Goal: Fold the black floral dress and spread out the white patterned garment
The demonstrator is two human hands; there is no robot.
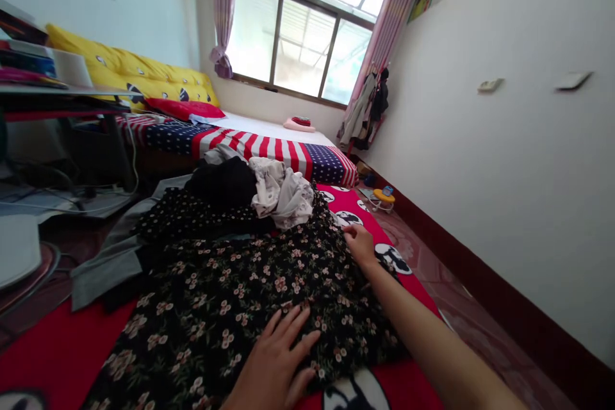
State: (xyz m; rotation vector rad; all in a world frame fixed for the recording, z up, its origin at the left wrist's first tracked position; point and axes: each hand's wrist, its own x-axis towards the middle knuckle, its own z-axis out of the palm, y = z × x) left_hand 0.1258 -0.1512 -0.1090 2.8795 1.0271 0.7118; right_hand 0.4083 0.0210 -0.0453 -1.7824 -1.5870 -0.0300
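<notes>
I count one black floral garment [230, 295] spread over one red mat [48, 352], my left hand [276, 355] flat on it, fingers slightly spread, my right hand [359, 243] by its far right edge, fingers curled narrow, pinching or not I can't tell, one clothes heap [225, 186] beyond.

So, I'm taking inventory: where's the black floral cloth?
The black floral cloth fills the head view's lower centre, under the left hand, in front of the clothes pile.
</notes>
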